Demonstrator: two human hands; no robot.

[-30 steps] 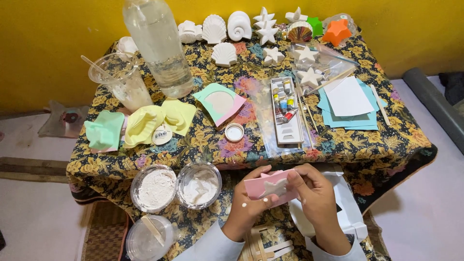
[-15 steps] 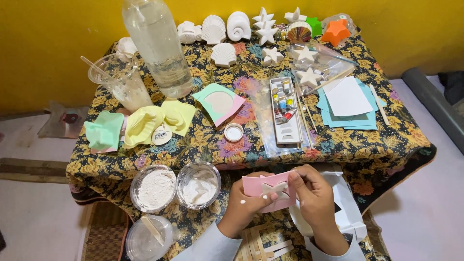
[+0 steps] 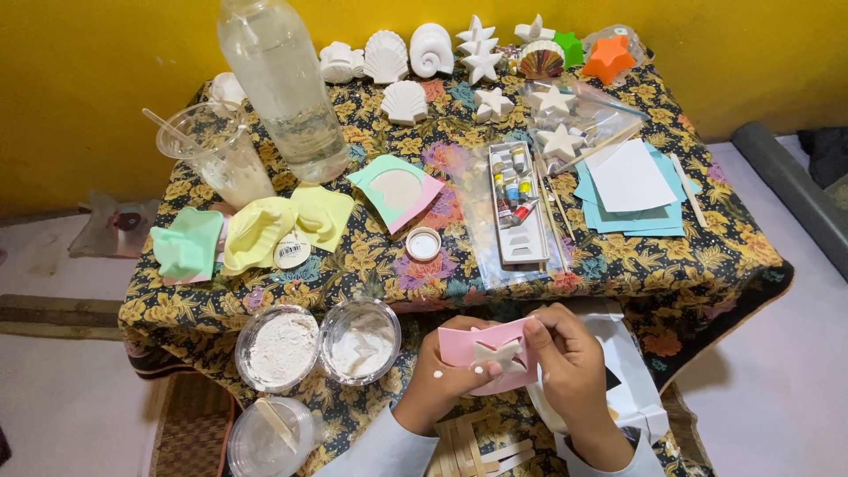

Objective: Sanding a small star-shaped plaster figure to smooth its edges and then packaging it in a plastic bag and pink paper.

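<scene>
Both hands at the near edge of the desk [image 3: 618, 265], working a pink mould [image 3: 486, 352]. Left hand [image 3: 446, 380] has its grip clenched on the mould's left side, thumb on top, white specks on the fingers. Right hand [image 3: 565, 367] pinches the mould's right edge, fingers curled over it. A white star [image 3: 496, 353] sits in the mould's cavity, facing up. The mould is held off the desk, just past its near edge, tilted slightly.

Just left of the hands: two round tubs of white powder [image 3: 281, 346] [image 3: 360, 340], touching each other. Near-left of those, a clear cup [image 3: 265, 437] with a wooden stick in it.

Mid desk: paint tray [image 3: 519, 212] on clear plastic, bottle cap [image 3: 423, 244] to its left, then a green-pink mould [image 3: 397, 190]. Yellow moulds [image 3: 283, 225] and a green mould [image 3: 187, 243] lie further left. Blue and white paper [image 3: 632, 190] to the right of the tray.

Far side: large clear bottle [image 3: 283, 84], plastic cup [image 3: 212, 155] with a stirrer on its left, row of white shell and star casts [image 3: 433, 53], orange star [image 3: 608, 57] at far right.
</scene>
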